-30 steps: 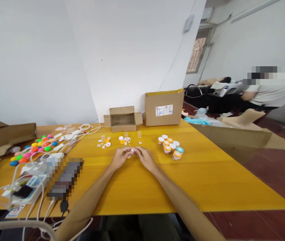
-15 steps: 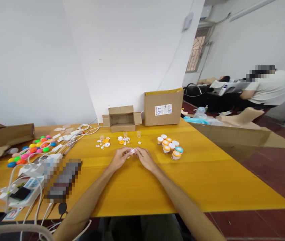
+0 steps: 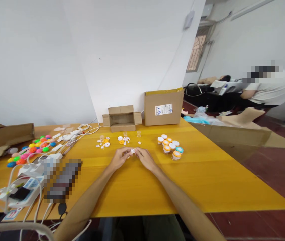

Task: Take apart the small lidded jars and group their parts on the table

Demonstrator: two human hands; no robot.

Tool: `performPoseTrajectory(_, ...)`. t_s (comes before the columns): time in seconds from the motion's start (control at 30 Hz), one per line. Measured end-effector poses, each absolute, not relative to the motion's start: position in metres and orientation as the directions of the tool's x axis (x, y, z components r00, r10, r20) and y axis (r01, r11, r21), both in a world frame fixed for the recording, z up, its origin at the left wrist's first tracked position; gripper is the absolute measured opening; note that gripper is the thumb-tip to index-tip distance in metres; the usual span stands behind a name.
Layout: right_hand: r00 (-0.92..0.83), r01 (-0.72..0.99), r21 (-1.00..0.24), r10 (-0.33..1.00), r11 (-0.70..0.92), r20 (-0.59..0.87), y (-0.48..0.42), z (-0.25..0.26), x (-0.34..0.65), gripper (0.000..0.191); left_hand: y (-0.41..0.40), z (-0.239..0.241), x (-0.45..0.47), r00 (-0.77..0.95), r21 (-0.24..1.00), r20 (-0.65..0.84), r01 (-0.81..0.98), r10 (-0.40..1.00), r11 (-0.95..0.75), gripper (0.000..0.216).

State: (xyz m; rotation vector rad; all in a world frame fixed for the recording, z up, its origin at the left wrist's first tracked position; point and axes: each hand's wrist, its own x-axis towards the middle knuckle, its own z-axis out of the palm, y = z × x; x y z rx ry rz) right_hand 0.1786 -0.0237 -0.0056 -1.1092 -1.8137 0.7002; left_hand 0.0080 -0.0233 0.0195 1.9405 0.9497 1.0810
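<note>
Both of my hands meet over the middle of the yellow table point(image 3: 207, 180). My left hand point(image 3: 119, 158) and my right hand point(image 3: 145, 158) pinch a small white perforated disc point(image 3: 132, 151) between their fingertips, fingers curled. Just beyond them lie small white and orange plastic parts point(image 3: 122, 140) and a few tiny clear cups point(image 3: 139, 134). To the right of my hands stands a cluster of small jars point(image 3: 170, 145) with white, orange and teal lids.
Two cardboard boxes, an open small box point(image 3: 121, 118) and a taller box point(image 3: 163, 106), stand at the table's far edge. Colourful round caps point(image 3: 33, 150), white cables and a power strip point(image 3: 26, 187) crowd the left side. A person in a white shirt point(image 3: 270, 90) sits at the far right.
</note>
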Motion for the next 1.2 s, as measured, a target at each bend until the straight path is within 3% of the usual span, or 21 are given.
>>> performPoseTrajectory(0.37,-0.154,0.335,-0.839,0.904,0.428,0.4,-0.022,-0.01,0.176,0.046,-0.021,0.015,0.009,0.332,0.818,0.377,0.318,0.865,-0.479,0.023)
performPoseTrajectory(0.53,-0.099,0.241,-0.897,0.928,0.371,0.358,-0.021,-0.008,0.177,0.047,-0.019,0.012,0.011,0.297,0.702,0.483,0.432,0.824,-0.567,0.019)
performPoseTrajectory(0.77,-0.115,0.064,-0.966,0.963,0.252,0.244,-0.021,-0.004,0.178,0.05,-0.019,0.011,0.012,0.322,0.533,0.506,0.612,0.8,-0.584,0.014)
performPoseTrajectory(1.0,-0.122,0.181,-0.942,0.957,0.283,0.264,-0.022,-0.006,0.179,0.039,-0.019,0.011,0.016,0.31,0.506,0.447,0.686,0.839,-0.523,0.013)
performPoseTrajectory(1.2,-0.028,0.471,-0.788,0.9,0.396,0.435,-0.02,-0.006,0.186,0.021,-0.017,0.009,0.013,0.304,0.551,0.427,0.659,0.852,-0.512,0.017)
